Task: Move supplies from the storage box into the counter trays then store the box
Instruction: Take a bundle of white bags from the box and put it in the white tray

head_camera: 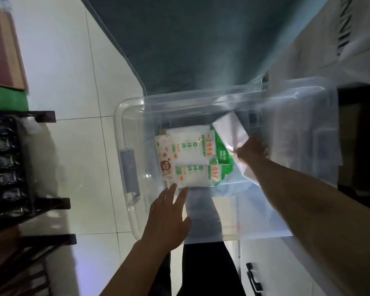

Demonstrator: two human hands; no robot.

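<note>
Here, label by label:
Box: a clear plastic box lies under both hands, its rounded rim running past the left hand's far side, a grey latch on its left wall.
Left hand: the left hand reaches in from below with fingers straight and spread, holding nothing; its fingertips lie at the near edge of the packs, and whether they touch is hard to tell.
Right hand: the right hand is deeper in the box, fingers curled, pinching a white packet that tilts up and away from the knuckles.
Packs: 2 white packs with green and orange print lie flat on the box floor, between the 2 hands; a green-printed pack lies just left of the right hand, partly under the white packet.
Floor: pale tiles spread to the left of the left hand.
Rack: a dark rack holding dark wrapped items stands well left of the left hand; a green and brown carton sits beyond it.
Blur: the box's right wall and what lies beyond the right arm are too smeared to name.
</note>
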